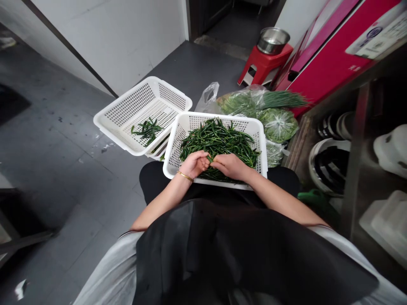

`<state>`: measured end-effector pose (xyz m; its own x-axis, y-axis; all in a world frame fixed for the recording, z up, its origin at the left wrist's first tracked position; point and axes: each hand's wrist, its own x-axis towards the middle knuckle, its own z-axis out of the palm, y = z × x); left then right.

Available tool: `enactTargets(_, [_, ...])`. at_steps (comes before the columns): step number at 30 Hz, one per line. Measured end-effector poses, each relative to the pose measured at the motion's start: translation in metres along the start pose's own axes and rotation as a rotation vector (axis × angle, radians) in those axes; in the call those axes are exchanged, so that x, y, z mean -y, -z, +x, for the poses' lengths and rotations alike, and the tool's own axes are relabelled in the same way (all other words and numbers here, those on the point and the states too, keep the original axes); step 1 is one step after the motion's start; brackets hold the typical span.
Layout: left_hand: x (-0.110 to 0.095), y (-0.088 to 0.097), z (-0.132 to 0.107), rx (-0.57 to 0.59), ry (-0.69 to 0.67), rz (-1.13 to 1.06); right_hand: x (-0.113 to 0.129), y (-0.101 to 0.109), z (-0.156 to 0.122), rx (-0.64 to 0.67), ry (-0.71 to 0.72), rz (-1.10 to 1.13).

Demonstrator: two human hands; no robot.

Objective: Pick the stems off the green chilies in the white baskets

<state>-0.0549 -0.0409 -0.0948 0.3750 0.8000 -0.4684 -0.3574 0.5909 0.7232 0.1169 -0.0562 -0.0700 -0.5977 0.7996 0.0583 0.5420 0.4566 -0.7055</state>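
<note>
On my lap rests a white perforated basket (263,152) heaped with long green chili peppers (219,134). Above the near side of the heap, my left hand (194,163) has its fingers curled round a green chili pepper (210,158). My right hand (231,165) meets it there, thumb and fingers pinched at the pepper's other end. A second white basket (122,112) stands to the left, tilted in view, with a small pile of green chilies (149,130) inside.
Plastic bags of leafy greens (278,125) and a bundle of thin green stalks (282,99) lie behind the lap basket. A metal pot (272,41) sits on a red stool (265,63). Shelves with dishes (330,165) stand at the right.
</note>
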Motion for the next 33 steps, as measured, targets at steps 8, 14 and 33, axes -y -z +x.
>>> enactTargets(8, [-0.022,-0.002,-0.023,0.02,-0.429,0.072,-0.026,0.028,-0.011,0.086,-0.442,-0.561])
enactTargets(14, [-0.005,0.013,-0.012,0.095,-0.054,-0.088,-0.034,-0.014,-0.006,0.168,-0.545,-0.62])
enactTargets(33, [-0.006,0.02,0.015,0.095,-0.247,1.055,-0.036,0.011,-0.028,-0.158,-0.229,-0.174])
